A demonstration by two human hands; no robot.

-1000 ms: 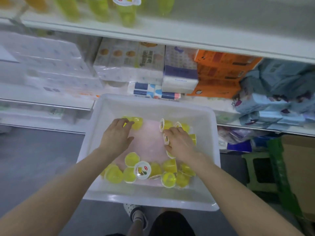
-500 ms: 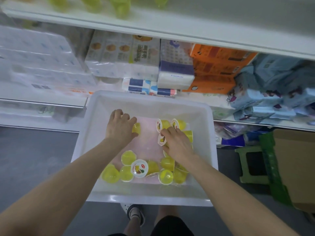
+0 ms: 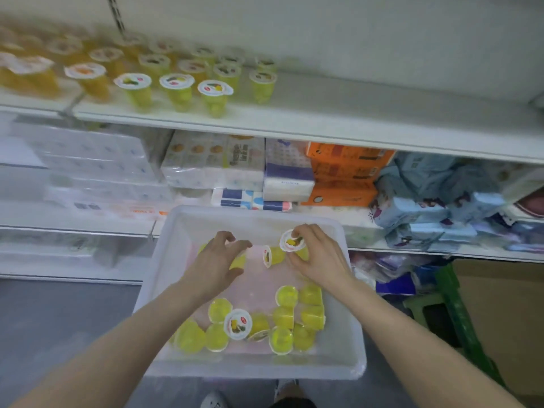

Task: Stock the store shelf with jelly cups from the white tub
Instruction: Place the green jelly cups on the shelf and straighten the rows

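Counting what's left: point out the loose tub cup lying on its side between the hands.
The jelly cup at the tub's far end, lid facing left; neither hand holds it.

Left hand (image 3: 216, 260) covers most of a yellow jelly cup (image 3: 239, 261); grip unclear. Cups at the top shelf's (image 3: 323, 116) left end (image 3: 26, 75) smeared by blur, lids unreadable. Both forearms cut by the bottom edge. White tub's (image 3: 253, 371) support hidden.

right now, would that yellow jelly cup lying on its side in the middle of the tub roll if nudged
Probably. The small yellow plastic jelly cup lies on its round side on the white tub's smooth floor, so it would likely roll in a curve, being tapered. It looks light. Its foil lid may dent if squeezed.
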